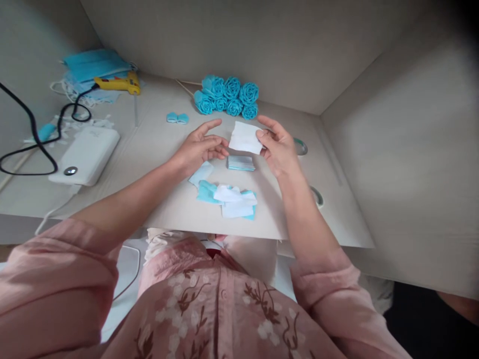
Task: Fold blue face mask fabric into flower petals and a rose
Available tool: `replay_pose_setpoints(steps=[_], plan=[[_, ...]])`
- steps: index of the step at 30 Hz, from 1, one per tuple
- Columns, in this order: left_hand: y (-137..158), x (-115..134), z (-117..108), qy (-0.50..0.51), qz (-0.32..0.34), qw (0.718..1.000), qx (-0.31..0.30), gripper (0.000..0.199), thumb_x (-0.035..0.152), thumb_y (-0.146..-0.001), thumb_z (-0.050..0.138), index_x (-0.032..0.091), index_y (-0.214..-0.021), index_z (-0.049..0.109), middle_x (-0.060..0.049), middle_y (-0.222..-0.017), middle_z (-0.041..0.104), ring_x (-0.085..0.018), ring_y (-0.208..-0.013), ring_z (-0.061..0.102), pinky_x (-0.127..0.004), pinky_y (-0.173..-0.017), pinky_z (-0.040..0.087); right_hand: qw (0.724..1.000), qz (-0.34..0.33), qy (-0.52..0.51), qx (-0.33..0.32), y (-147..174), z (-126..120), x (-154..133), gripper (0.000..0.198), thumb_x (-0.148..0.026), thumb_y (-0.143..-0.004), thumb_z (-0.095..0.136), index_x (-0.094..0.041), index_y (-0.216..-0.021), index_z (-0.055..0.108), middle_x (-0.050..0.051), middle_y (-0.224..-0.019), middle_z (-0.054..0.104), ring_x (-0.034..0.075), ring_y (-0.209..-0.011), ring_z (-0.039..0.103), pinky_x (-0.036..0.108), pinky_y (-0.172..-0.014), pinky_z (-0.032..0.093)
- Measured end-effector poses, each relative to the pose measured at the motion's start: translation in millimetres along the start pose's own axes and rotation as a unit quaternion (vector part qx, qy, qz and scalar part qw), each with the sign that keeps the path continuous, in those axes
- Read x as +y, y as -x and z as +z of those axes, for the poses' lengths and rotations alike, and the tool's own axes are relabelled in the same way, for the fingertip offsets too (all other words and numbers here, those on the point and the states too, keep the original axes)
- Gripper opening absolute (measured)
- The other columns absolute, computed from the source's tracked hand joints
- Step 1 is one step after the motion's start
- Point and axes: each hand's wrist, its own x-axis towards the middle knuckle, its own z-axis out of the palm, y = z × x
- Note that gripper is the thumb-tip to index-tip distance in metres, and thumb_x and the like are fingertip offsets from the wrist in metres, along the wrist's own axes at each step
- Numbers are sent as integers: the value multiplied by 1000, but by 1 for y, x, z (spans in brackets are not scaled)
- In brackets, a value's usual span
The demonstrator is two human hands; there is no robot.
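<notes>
My right hand (279, 147) pinches a small white square of mask fabric (245, 137) by its right edge, held above the table. Just left of that square is my left hand (204, 147), its fingers apart and nothing in them. Below the held piece lies a neat stack of cut fabric squares (241, 163), pale on top with blue edges. Nearer the table's front edge, loose white and blue pieces (237, 203) overlap in a small heap, with one pale blue piece (202, 173) beside my left wrist.
Several blue fabric roses (228, 97) on sticks lie at the back, with folded blue pieces (177, 118) to their left. A yellow glue gun (123, 83), blue face masks (95, 64) and a white power bank (85, 155) occupy the left. Tape rolls (300, 146) sit right.
</notes>
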Motion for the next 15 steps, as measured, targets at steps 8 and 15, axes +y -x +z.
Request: replay_pose_setpoints(steps=[8,15], plan=[[0,-4,0,-42,25,999,7,68,18,-78,67,15,-142,46,-4,-90,74,-14,-78,71,-27,-78,53,984,163,-64,-41,1,-21,1,40,-24,-74,80,-23,-113,71,-2,-79,69,11,-67,64,24,-55,57],[-2,-9,-3,-70,70,995,-3,64,21,-77,72,18,-137,49,-4,-93,73,-14,-83,70,-26,-78,51,964,230,-128,-38,10,-11,14,35,-15,-77,74,-20,-112,70,-3,-77,69,6,-54,59,14,-41,48]])
